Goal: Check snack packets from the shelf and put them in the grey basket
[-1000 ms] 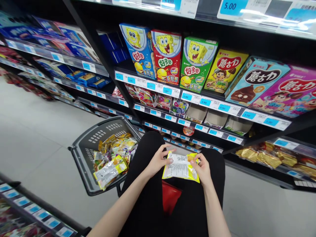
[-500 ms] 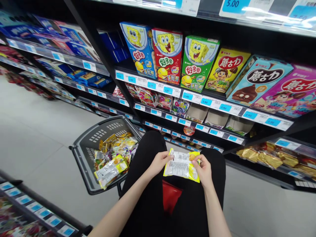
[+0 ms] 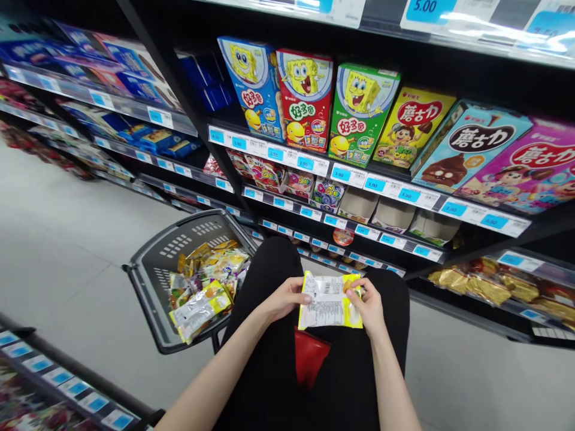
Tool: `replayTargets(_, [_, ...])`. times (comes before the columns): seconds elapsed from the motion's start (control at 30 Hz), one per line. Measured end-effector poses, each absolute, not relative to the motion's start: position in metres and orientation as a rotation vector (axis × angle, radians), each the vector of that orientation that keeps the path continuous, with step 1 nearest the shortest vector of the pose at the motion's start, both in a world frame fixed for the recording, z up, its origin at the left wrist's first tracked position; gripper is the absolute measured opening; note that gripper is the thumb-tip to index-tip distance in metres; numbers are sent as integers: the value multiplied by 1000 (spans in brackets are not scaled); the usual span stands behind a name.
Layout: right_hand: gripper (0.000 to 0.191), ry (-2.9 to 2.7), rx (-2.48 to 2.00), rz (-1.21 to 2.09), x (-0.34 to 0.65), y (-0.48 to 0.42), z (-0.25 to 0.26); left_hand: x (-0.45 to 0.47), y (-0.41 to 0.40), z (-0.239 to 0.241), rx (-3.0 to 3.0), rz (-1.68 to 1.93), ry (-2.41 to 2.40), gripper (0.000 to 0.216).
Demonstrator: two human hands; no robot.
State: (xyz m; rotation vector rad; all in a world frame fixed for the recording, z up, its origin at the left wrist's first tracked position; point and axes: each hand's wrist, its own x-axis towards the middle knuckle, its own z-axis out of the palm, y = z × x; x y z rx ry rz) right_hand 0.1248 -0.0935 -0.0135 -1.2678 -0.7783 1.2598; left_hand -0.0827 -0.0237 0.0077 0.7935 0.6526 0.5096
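Note:
Between my knees, a white and yellow snack packet is held out flat, its printed side facing up. My left hand pinches its left edge, thumb on top. On the opposite edge, my right hand grips the packet with thumb and fingers closed. To the left of my leg is a grey shopping basket with many small snack packets piled in it. A similar yellow and silver packet lies on the pile against the basket's near rim.
Ahead stands a shelf with price tags, bearing upright snack boxes and, lower down, open cartons. Gold-wrapped packs lie at lower right. Another rack borders the lower left. Pale floor stretches to the left.
The packet has turned slightly and sits more level between my hands. My left fingers have shifted a little down along its left edge. The basket looks the same.

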Motion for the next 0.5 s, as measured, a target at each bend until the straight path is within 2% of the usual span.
replayTargets(0.1, [33, -796, -1203, 1330, 127, -95, -9, -83, -22, 5, 678, 546, 665, 32])
replayTargets(0.27, [49, -832, -1095, 1485, 126, -97, 1, -83, -20, 5, 597, 665, 699, 37])
replayTargets(0.5, [33, -807, -1084, 1455, 126, -99, -6, -82, -21, 9, 603, 698, 754, 38])
